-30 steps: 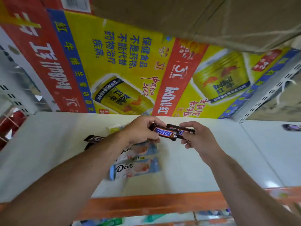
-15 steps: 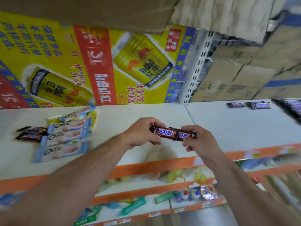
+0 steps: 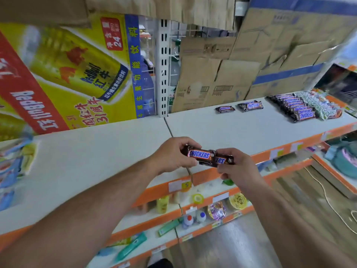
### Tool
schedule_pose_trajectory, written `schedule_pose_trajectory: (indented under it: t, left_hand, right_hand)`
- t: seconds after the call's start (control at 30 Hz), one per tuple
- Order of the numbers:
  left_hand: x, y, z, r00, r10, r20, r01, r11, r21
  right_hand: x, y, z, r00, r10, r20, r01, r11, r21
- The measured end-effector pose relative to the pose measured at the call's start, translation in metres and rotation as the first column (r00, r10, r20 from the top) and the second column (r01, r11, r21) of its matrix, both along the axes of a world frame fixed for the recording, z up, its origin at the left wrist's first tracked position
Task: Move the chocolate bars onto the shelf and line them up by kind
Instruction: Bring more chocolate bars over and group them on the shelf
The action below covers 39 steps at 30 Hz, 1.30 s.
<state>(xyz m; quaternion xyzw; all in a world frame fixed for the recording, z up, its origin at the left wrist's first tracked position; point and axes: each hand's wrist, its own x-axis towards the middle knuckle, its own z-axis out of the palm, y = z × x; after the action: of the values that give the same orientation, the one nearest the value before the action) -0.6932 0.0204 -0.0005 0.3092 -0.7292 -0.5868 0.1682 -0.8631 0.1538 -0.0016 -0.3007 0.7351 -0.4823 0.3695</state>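
Two brown Snickers bars (image 3: 207,156) are held stacked above the front edge of the white shelf (image 3: 251,130). My left hand (image 3: 173,156) grips their left end and my right hand (image 3: 234,168) pinches their right end. Far right on the shelf lies a neat row of Snickers bars (image 3: 293,107), with a row of pale wrapped bars (image 3: 318,105) beside it. Two small Snickers bars (image 3: 225,108) (image 3: 251,105) lie apart near the back. At the far left edge, blurred blue Dove bars (image 3: 11,171) lie on the shelf.
A yellow and red Red Bull carton (image 3: 67,78) stands behind the left shelf, brown cardboard boxes (image 3: 231,70) behind the right. An upright slotted post (image 3: 163,68) splits the two bays. Lower orange-edged shelves (image 3: 193,219) carry small goods. A cord (image 3: 328,202) lies on the wooden floor.
My view has swung right: the Dove bars slid to the left edge and the Snickers rows came into sight. Both hands keep holding the two bars, now over the shelf's front edge.
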Motion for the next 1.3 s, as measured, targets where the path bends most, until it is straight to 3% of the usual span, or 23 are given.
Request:
schedule_pose_trajectory:
  t: [0.37,0.63,1.07,1.17,1.3]
  left_hand:
    - [-0.095,-0.075,-0.001,0.996,-0.088,0.009,0.089,0.994,-0.057]
    - [-0.141,-0.113,-0.007,0.997,-0.06,0.037,0.062,0.997,-0.044]
    - [-0.217,-0.089,-0.051,0.942,0.314,0.12,-0.294,0.942,-0.163]
    - [-0.227,-0.081,-0.055,0.905,0.398,0.151,-0.357,0.903,-0.237]
    - [-0.227,-0.077,-0.047,0.884,0.458,0.094,-0.448,0.887,-0.111]
  right_hand:
    - [-0.085,-0.061,0.001,0.994,-0.11,-0.011,0.11,0.994,-0.001]
    - [-0.14,-0.109,-0.005,0.998,-0.069,0.0,0.069,0.998,0.005]
    - [-0.268,-0.181,-0.041,0.971,0.225,-0.078,-0.223,0.974,0.029]
    - [-0.28,-0.196,-0.049,0.934,0.309,-0.177,-0.308,0.951,0.033]
    - [-0.285,-0.207,-0.053,0.83,0.382,-0.406,-0.406,0.913,0.029]
